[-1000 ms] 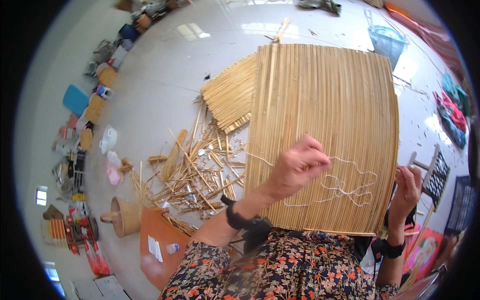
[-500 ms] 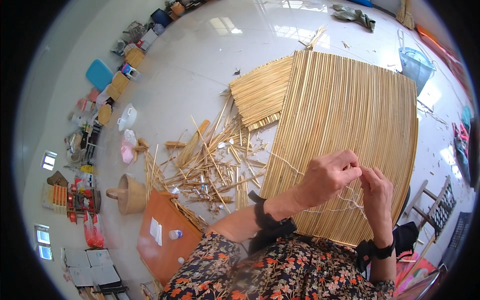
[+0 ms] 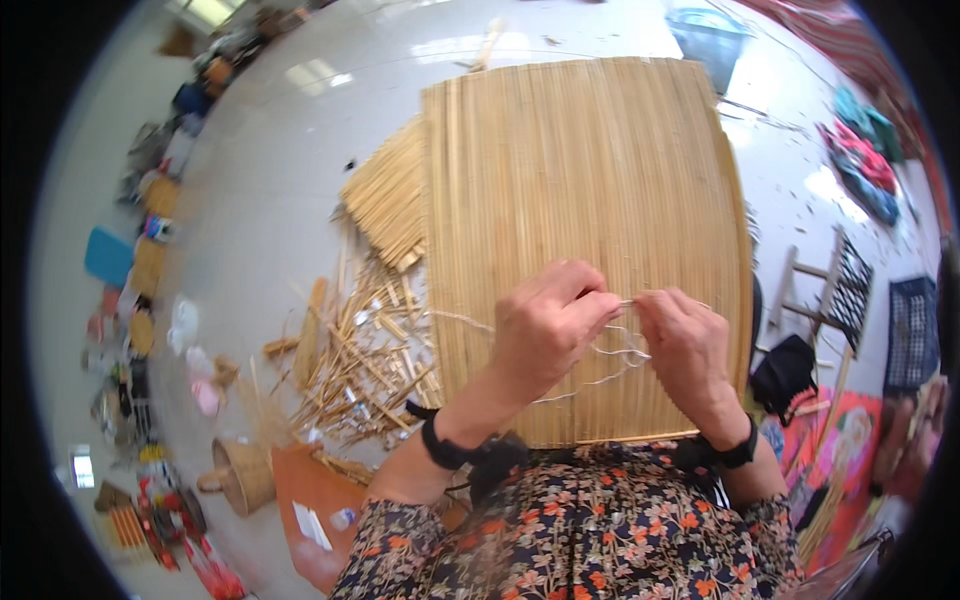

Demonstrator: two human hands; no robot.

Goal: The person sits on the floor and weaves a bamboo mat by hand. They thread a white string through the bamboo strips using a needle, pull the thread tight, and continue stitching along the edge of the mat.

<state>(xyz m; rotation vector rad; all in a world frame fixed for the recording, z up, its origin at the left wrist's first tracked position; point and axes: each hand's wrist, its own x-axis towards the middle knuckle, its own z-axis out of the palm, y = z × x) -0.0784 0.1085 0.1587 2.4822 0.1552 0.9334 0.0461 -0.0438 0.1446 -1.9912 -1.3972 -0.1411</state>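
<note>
A broad mat of straw-coloured reed stalks [image 3: 580, 170] lies in front of me, its near edge by my floral-patterned clothing. Above its near half, my left hand [image 3: 555, 325] and my right hand [image 3: 690, 345] face each other, both closed in a pinch. A short stretch of thin white string [image 3: 627, 302] runs taut between the two pinches. More of that string hangs in slack loops below, and one length trails left across the mat. Dark bands circle both wrists. A smaller reed mat [image 3: 388, 190] shows at the large mat's left edge.
Loose cut stalks [image 3: 360, 350] are heaped on the floor to the left. Near them stand a woven basket [image 3: 245, 475] and a brown board [image 3: 310, 500]. A blue bucket [image 3: 708, 45], a wooden frame with dark webbing [image 3: 845, 290] and a dark crate [image 3: 911, 330] are at the right.
My hands have moved apart, drawing a short piece of string straight between them. The view has swung, so the mat and the stalks now appear further left.
</note>
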